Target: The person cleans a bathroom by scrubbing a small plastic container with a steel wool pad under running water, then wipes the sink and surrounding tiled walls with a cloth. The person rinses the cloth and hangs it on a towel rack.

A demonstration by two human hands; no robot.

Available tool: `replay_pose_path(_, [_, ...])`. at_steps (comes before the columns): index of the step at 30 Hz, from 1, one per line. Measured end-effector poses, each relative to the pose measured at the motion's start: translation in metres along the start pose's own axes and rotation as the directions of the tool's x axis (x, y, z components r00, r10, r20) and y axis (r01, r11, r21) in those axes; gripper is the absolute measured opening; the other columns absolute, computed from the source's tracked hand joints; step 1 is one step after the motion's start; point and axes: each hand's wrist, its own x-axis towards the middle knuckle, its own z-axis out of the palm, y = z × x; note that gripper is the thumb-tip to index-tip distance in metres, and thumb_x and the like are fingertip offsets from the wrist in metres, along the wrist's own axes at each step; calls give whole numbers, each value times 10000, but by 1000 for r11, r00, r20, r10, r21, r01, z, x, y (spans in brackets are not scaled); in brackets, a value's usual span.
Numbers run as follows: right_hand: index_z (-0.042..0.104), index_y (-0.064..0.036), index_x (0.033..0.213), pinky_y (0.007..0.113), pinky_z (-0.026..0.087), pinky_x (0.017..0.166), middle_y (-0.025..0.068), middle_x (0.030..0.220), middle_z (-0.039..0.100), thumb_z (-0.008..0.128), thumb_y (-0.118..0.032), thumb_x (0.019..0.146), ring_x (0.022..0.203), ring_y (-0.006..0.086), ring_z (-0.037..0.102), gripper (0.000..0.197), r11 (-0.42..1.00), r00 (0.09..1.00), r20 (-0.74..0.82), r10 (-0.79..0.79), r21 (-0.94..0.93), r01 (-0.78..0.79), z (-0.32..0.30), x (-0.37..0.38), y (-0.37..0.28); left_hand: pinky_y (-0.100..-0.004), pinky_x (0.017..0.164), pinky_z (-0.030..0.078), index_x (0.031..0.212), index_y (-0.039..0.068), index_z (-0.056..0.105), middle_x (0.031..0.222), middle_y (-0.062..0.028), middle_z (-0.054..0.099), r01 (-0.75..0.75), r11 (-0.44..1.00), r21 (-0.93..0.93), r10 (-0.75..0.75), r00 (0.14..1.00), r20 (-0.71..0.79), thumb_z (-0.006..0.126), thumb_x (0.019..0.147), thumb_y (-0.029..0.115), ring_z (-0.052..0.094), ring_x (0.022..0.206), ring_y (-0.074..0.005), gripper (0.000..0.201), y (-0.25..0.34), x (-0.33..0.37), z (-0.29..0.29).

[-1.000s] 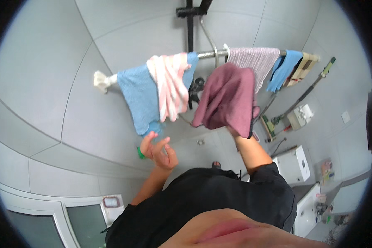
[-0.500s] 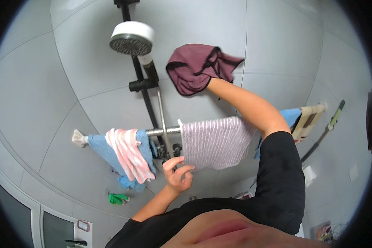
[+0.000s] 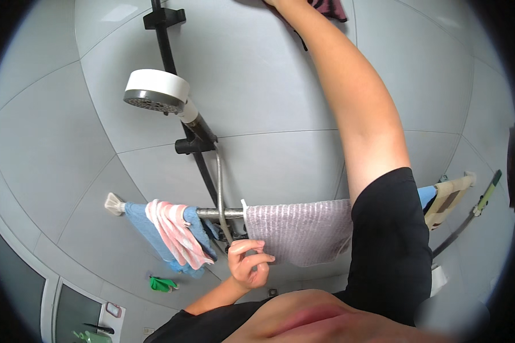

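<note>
My right arm reaches up to the top edge, where only a bit of my right hand (image 3: 273, 2) shows. A maroon cloth (image 3: 329, 8) with a black border goes with that hand against the grey tiled wall. Its fingers are out of sight. Low in the middle, my left hand (image 3: 250, 264) is raised with fingers loosely bent and apart, holding nothing. It is beside the lower part of the metal shower hose (image 3: 220, 177) and in front of the left edge of a greyish-lilac ribbed towel (image 3: 297, 231).
A white and grey shower head (image 3: 156, 91) sits on a black rail (image 3: 166, 51). The towel bar (image 3: 220, 213) carries a blue towel (image 3: 149, 226), a pink-and-white striped one (image 3: 174, 234) and a beige-brown one (image 3: 447, 200). A green-ended pole (image 3: 489, 191) stands at right.
My right hand has gone up the wall with the maroon cloth, nearly out of the picture. The view has shifted upward, so the shower head and towels appear lower. My left hand keeps its pose.
</note>
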Motion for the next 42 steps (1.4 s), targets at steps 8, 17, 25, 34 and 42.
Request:
replay_pose_path(8, [586, -130, 1352, 419, 373, 1155, 91, 1460, 548, 508, -370, 984, 1316, 281, 538, 446, 926, 964, 217, -157, 371, 68, 143, -253, 0, -275, 717, 495, 849, 57, 681, 1094, -153, 577, 86, 990, -116, -91, 995, -40, 580, 735, -114, 558, 832, -208, 229, -15, 7, -12])
replay_pose_path(17, [480, -83, 1493, 397, 304, 1235, 148, 1504, 518, 839, -384, 792, 1428, 327, 458, 842, 743, 434, 682, -589, 668, -40, -4, -345, 68, -292, 711, 482, 841, 67, 690, 1080, -141, 575, 55, 981, -184, -57, 998, -3, 588, 742, -110, 566, 791, -202, 227, -25, -10, -11])
replay_pose_path(25, [629, 19, 1261, 451, 455, 1064, 234, 1298, 652, 532, -320, 984, 1263, 363, 588, 448, 967, 939, 297, 172, 129, -218, -49, -97, 145, -289, 692, 477, 842, 76, 644, 1065, -135, 546, -17, 999, -45, 18, 1000, 23, 579, 794, -72, 563, 793, -195, 168, -17, 5, 16])
replay_pose_path(34, [672, 41, 1077, 443, 462, 1050, 226, 1178, 670, 517, -356, 995, 1144, 353, 632, 434, 1000, 880, 476, 10, 18, -21, -73, -204, 181, -272, 629, 459, 845, 80, 650, 1066, -123, 551, 53, 998, -32, -55, 994, -98, 565, 738, -93, 552, 744, -175, 220, 18, -12, 121])
replay_pose_path(42, [686, -121, 1221, 379, 478, 1069, 115, 1354, 655, 659, -378, 880, 1248, 293, 620, 428, 879, 463, 753, -468, 451, 155, -111, -378, 331, -289, 666, 468, 846, 73, 627, 1071, -128, 523, -62, 973, -222, 65, 998, 8, 558, 759, -59, 572, 750, -187, 173, 56, -11, 258])
